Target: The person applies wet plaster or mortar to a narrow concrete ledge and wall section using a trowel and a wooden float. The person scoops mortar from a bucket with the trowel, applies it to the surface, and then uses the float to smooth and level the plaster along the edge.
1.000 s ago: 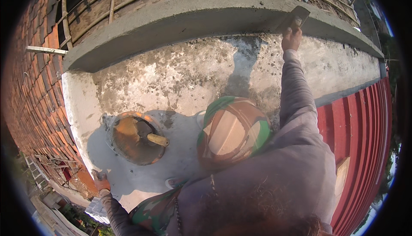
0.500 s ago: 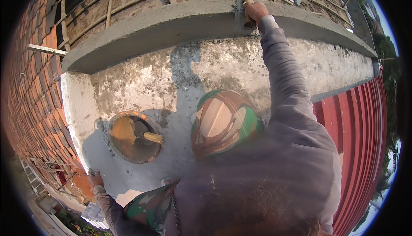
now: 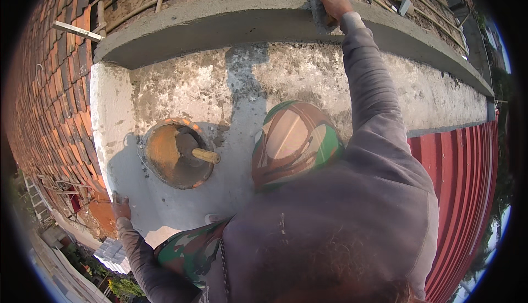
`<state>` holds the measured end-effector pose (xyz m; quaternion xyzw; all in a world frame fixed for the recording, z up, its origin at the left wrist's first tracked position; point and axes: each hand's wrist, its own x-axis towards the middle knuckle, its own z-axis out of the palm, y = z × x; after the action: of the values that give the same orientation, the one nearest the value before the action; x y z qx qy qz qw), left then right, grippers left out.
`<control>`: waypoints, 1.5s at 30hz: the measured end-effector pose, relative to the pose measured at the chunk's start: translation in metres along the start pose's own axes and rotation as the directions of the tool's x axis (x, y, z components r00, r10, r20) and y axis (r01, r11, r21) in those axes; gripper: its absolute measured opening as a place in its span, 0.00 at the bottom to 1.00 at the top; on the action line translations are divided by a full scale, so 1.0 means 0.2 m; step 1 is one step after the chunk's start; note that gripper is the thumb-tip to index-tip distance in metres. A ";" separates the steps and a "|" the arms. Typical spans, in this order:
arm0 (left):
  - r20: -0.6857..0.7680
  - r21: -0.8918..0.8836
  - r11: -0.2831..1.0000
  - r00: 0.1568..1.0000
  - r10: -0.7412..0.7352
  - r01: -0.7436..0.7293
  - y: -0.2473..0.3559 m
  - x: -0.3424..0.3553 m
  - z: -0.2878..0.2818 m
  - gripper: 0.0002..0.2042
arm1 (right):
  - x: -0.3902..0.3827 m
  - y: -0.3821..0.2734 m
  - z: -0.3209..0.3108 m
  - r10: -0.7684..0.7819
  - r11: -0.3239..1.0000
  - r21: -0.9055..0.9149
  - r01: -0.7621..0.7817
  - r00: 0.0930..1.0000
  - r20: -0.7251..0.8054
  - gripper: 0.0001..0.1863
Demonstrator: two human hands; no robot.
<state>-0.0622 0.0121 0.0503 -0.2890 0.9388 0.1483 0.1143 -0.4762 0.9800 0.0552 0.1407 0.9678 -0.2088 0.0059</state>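
Observation:
My right hand (image 3: 336,7) is stretched far forward, its fingers wrapped round the handle of a plastering float (image 3: 315,10). The float's grey blade lies across the top and near face of a wet grey cement ledge (image 3: 231,19). At the lower left, my left hand (image 3: 121,208) rests with its fingers laid on the edge of a low white wall (image 3: 113,96). Between my hands sits a round bucket (image 3: 154,151) holding grey mortar. A trowel's wooden handle (image 3: 206,155) sticks out over its rim; the blade is hidden in the mortar.
My bent knee in camouflage cloth (image 3: 297,138) is near the middle, over a stained concrete slab (image 3: 192,83). Red corrugated sheeting (image 3: 456,193) drops away at right. Orange roof tiles (image 3: 55,99) lie left. Bamboo poles (image 3: 187,0) run beyond the ledge. A pale batten (image 3: 77,30) juts out.
The whole view has shifted and turned a little. My right hand has slid the float slightly left along the ledge, and it sits more slanted. My left hand stays at the wall edge.

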 end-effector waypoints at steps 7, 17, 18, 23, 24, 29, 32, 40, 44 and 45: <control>0.078 -0.077 0.991 0.992 -0.099 0.105 0.04 0.08 0.05 0.31 | -0.48 1.55 -0.55 0.587 0.808 0.269 -0.525 0.667 -0.460 0.39; 0.051 -0.067 0.994 0.995 -0.084 0.088 0.01 0.13 0.01 0.29 | -0.68 1.29 0.45 0.675 0.736 -0.062 -0.675 0.737 -0.008 0.33; 0.048 -0.055 0.995 0.996 -0.077 0.080 -0.02 0.12 0.00 0.29 | -0.65 1.24 0.51 0.673 0.738 -0.033 -0.673 0.739 -0.017 0.31; 0.058 -0.052 0.997 0.997 -0.058 0.061 0.01 0.13 0.04 0.30 | -0.58 1.18 0.61 0.692 0.692 0.148 -0.706 0.708 0.142 0.27; 0.061 -0.064 0.996 0.996 -0.063 0.067 0.01 0.12 0.03 0.30 | -0.58 1.16 0.64 0.689 0.660 0.205 -0.723 0.691 0.219 0.29; 0.058 -0.025 0.995 0.993 -0.100 0.101 0.08 0.03 0.00 0.29 | -0.74 0.86 0.69 0.343 0.937 -0.130 -0.325 0.925 0.163 0.32; 0.078 -0.007 0.996 0.993 -0.093 0.094 0.16 0.06 0.00 0.29 | -0.78 0.92 0.64 0.509 0.860 -0.003 -0.510 0.858 -0.073 0.32; 0.051 0.082 0.995 0.997 -0.064 0.060 0.14 0.08 0.00 0.30 | -0.69 0.58 0.86 0.545 0.836 0.006 -0.548 0.833 0.096 0.30; 0.056 0.061 0.996 0.996 -0.076 0.072 0.09 0.10 0.00 0.31 | -0.80 0.33 0.93 0.357 0.934 -0.033 -0.355 0.926 0.123 0.30; 0.059 0.049 0.996 0.996 -0.073 0.070 0.07 0.08 0.00 0.31 | -0.82 0.28 0.92 0.314 0.949 -0.027 -0.313 0.939 0.143 0.30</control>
<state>-0.0840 0.0148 0.0481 -0.3150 0.9272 0.1309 0.1547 -0.3119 0.9098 -0.1228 0.2773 0.9305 -0.2128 0.1099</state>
